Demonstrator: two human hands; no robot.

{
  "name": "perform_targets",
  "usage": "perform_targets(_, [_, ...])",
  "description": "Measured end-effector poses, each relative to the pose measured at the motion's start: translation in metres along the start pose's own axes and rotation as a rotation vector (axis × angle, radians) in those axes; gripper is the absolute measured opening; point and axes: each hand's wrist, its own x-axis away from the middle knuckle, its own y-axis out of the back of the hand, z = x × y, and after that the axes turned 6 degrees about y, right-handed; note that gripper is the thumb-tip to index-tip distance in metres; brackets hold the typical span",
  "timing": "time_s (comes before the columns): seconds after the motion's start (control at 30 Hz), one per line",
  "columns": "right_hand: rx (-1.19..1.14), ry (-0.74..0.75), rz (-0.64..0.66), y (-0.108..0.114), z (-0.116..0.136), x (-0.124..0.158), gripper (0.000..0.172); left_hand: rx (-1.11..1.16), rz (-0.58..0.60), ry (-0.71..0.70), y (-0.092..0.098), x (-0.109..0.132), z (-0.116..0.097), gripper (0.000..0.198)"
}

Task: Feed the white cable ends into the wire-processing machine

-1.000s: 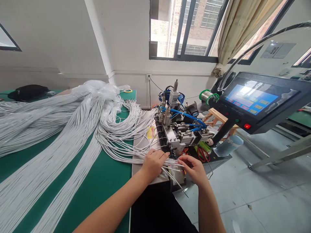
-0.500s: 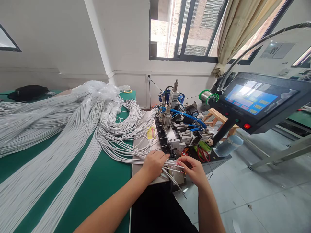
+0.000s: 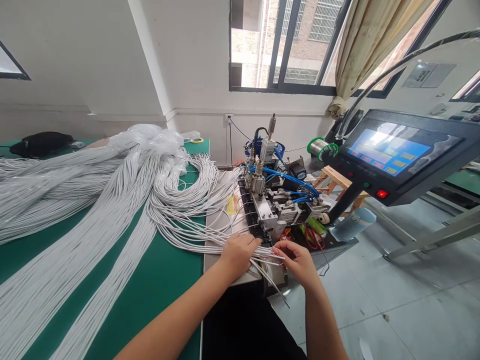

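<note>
White cables (image 3: 195, 240) run in a loose bundle from the green table to the front of a small machine (image 3: 268, 200). My left hand (image 3: 238, 255) is closed over the bundle near the machine's front corner, its fingertips hidden among the cables. Just to the right, my right hand (image 3: 298, 262) pinches the end of a cable between thumb and forefinger, where reddish wire tips show. Several cable ends stick out below and between the hands, one of them hanging down toward the floor.
Large bundles of white cable (image 3: 86, 240), partly wrapped in clear plastic (image 3: 150, 137), cover much of the green table (image 3: 161, 295). Right of the machine are red-handled scissors (image 3: 314, 237), a solder wire spool (image 3: 321, 149), a plastic container (image 3: 354, 225) and a tilted control screen (image 3: 393, 150).
The machine's upright rod at the back has risen slightly. Both hands stay in nearly the same place on the cables.
</note>
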Motion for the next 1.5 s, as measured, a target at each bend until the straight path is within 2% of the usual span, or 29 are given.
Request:
perform_targets(0.73, [-0.045,-0.011,-0.042,-0.006,-0.007,0.0,0.039,0.044,0.055,0.056,0.004,-0.001,-0.001,0.04])
perform_targets(1.1, [-0.083,-0.028,-0.068,-0.009,-0.012,-0.001,0.037,0.038,0.074,0.069,0.006,-0.002,-0.002,0.042])
perform_targets(1.33, [-0.051,0.004,-0.041,-0.006,-0.007,0.0,0.032,0.051,-0.048,0.022,0.001,0.001,0.0,0.032])
perform_targets(1.5, [0.122,0.113,-0.01,-0.001,0.002,-0.002,0.025,0.052,-0.117,0.002,0.002,0.002,0.0,0.033])
